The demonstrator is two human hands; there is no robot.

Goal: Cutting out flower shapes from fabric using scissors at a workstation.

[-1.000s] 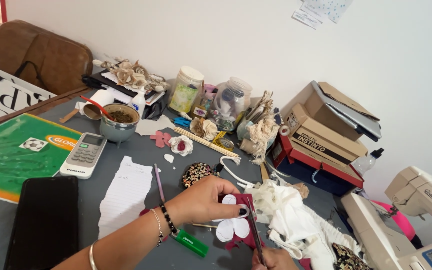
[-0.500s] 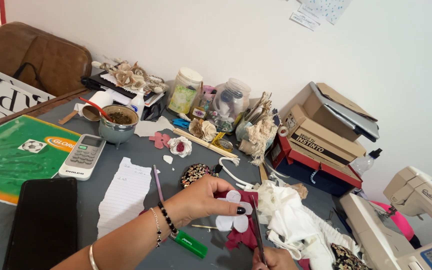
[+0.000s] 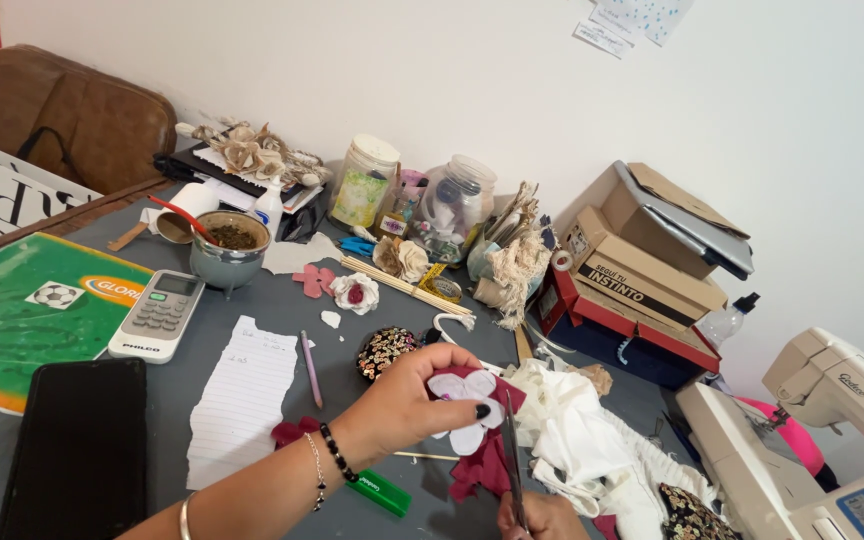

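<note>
My left hand [image 3: 407, 405] pinches a white flower-shaped paper template [image 3: 460, 412] laid against a piece of dark red fabric [image 3: 484, 462], holding both above the grey table [image 3: 352, 345]. At the bottom edge of the head view, my right hand [image 3: 544, 518] grips a pair of scissors [image 3: 511, 460] whose blades point up along the right side of the template and fabric. Only the top of the right hand shows.
A torn lined paper sheet [image 3: 245, 395], a pink pencil [image 3: 310, 368], a green lighter [image 3: 377, 493], a black phone [image 3: 77, 448], a remote control [image 3: 157, 314] and a bowl [image 3: 229, 250] lie to the left. White cloth [image 3: 592, 445] and a sewing machine [image 3: 812, 440] sit to the right. Jars and boxes line the wall.
My left hand has lifted the template and red fabric slightly up and to the right. The scissors have come up alongside them. The view has shifted a little.
</note>
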